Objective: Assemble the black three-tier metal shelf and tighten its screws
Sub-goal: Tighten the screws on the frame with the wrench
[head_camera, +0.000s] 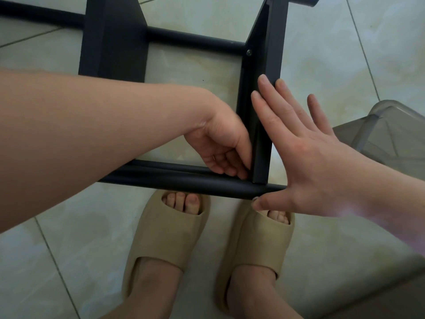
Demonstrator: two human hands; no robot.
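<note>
The black shelf frame (112, 42) lies on the tiled floor (69, 261). The left hand (220, 146) reaches with bent fingers into the near right corner, where a panel (273, 42) meets the near tube (184, 180). The right hand (305, 157) lies flat, fingers straight, against the right side of the panel.

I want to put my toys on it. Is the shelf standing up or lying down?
Lying down. The shelf has its poles running flat along the floor, and its boards stand on edge.
</note>
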